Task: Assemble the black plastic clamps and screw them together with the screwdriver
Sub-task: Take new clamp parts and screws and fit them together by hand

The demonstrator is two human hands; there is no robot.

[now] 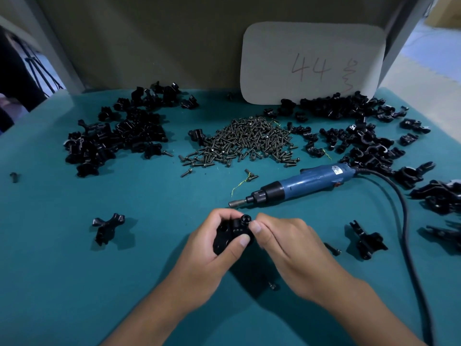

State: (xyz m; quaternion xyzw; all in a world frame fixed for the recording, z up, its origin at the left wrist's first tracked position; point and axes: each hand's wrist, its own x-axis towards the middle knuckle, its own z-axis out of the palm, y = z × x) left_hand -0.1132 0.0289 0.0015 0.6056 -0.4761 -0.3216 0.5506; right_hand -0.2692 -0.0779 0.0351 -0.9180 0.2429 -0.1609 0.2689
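Note:
My left hand (212, 248) grips a black plastic clamp (228, 236) above the teal table, thumb across its near face. My right hand (282, 243) pinches a screw (245, 218) whose round head stands at the clamp's top right corner. The blue electric screwdriver (304, 182) lies on the table just beyond my hands, bit pointing left, touched by neither hand. A heap of dark screws (245, 142) sits in the middle of the table.
Piles of black clamp parts lie at the far left (117, 133) and far right (359, 131). Single clamp pieces rest at the left (107, 228) and right (366, 239). The screwdriver's black cable (409, 245) runs down the right side. A white card (311, 63) leans on the back wall.

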